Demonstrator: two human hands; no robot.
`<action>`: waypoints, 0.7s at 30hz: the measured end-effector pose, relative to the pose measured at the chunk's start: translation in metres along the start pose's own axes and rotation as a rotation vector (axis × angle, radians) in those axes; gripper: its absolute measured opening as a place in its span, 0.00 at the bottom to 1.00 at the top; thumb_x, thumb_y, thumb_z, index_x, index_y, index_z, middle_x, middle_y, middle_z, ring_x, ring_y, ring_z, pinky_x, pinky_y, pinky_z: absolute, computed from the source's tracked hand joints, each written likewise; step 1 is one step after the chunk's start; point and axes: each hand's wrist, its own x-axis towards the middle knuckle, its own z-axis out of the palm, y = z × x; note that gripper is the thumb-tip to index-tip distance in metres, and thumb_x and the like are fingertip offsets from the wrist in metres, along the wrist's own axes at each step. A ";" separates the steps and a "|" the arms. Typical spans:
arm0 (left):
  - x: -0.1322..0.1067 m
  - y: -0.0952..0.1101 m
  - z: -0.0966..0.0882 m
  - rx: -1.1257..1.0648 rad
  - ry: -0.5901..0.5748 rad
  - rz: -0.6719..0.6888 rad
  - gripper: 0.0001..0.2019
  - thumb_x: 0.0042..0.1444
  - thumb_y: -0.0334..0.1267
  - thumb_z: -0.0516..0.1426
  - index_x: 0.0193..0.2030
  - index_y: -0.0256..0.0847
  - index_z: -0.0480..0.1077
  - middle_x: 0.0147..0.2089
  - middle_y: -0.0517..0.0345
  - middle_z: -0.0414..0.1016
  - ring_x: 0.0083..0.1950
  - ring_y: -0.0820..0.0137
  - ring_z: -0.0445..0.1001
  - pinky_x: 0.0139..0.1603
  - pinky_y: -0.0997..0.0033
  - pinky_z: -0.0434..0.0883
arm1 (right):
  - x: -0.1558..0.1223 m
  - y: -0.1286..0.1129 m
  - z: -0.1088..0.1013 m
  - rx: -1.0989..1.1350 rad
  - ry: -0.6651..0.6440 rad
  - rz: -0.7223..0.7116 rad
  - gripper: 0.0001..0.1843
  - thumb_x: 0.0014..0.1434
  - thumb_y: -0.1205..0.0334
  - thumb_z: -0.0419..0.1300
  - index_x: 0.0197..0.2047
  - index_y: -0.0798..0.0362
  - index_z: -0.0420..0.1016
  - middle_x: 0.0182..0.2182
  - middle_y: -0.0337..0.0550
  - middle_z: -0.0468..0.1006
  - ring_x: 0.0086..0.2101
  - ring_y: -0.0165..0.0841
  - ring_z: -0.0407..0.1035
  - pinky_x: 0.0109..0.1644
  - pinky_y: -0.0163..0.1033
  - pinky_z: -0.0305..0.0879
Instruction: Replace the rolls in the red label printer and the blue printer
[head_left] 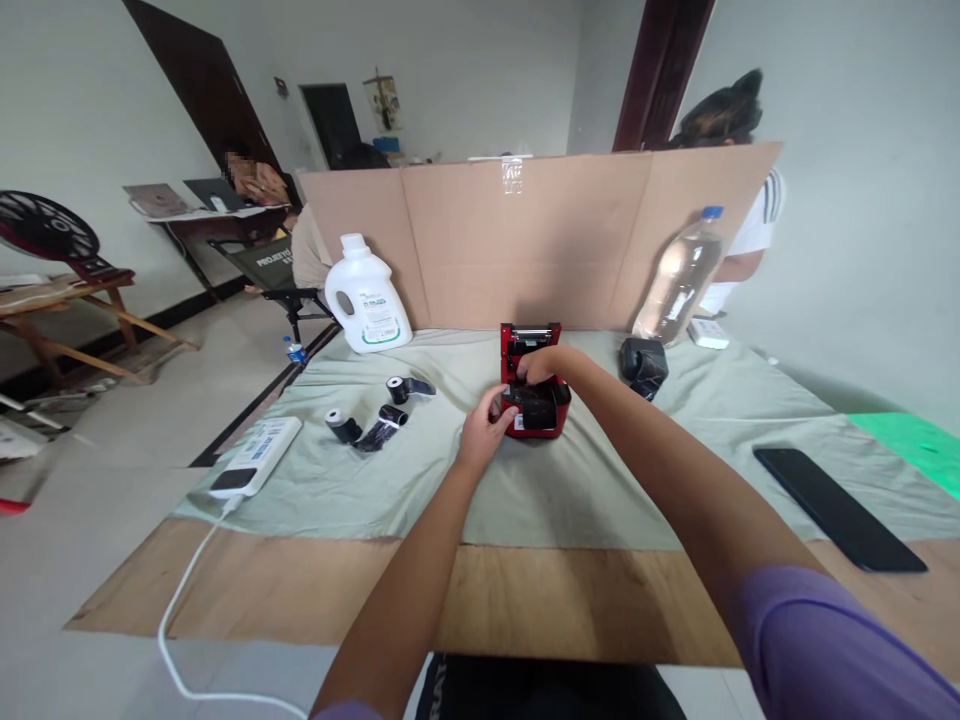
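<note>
A small red printer (537,433) stands with its lid raised at the middle of the cloth-covered table. A dark roll (538,412) lies in its open front compartment. Against the printer's left side, my left hand (484,425) grips the edge, thumb toward the front. My right hand (541,366) reaches in from the right, above the compartment and in front of the raised lid. Its fingers are curled, and whatever they hold is hidden. To the left lie several small black rolls: one (343,427), another with a loose tail (397,390), and a third (392,416) partly unwound.
A white jug (369,300) and a large clear bottle (679,280) stand before a cardboard screen (525,240). A black object (643,366) sits to the right, with a dark phone (838,508) nearer. A white power strip (256,458) trails its cable leftward. People sit beyond.
</note>
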 end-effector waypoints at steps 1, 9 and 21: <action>0.000 0.000 0.000 0.001 0.000 -0.006 0.20 0.62 0.44 0.58 0.60 0.43 0.69 0.29 0.63 0.63 0.31 0.71 0.64 0.36 0.73 0.64 | -0.002 -0.001 0.000 0.003 0.009 0.007 0.13 0.47 0.76 0.60 0.36 0.58 0.82 0.30 0.47 0.82 0.29 0.37 0.73 0.36 0.39 0.67; -0.001 0.001 -0.001 -0.029 0.020 0.006 0.17 0.65 0.48 0.53 0.55 0.43 0.72 0.29 0.61 0.66 0.31 0.70 0.65 0.36 0.72 0.64 | -0.055 0.011 0.008 0.202 0.449 -0.048 0.09 0.60 0.69 0.56 0.42 0.55 0.76 0.36 0.46 0.80 0.35 0.36 0.72 0.38 0.36 0.63; 0.012 0.010 -0.042 -0.242 0.734 -0.032 0.18 0.69 0.51 0.45 0.49 0.41 0.68 0.27 0.63 0.61 0.27 0.72 0.62 0.29 0.73 0.62 | -0.054 -0.017 0.037 0.553 0.844 -0.049 0.15 0.66 0.67 0.52 0.53 0.55 0.74 0.47 0.52 0.81 0.46 0.41 0.74 0.52 0.44 0.66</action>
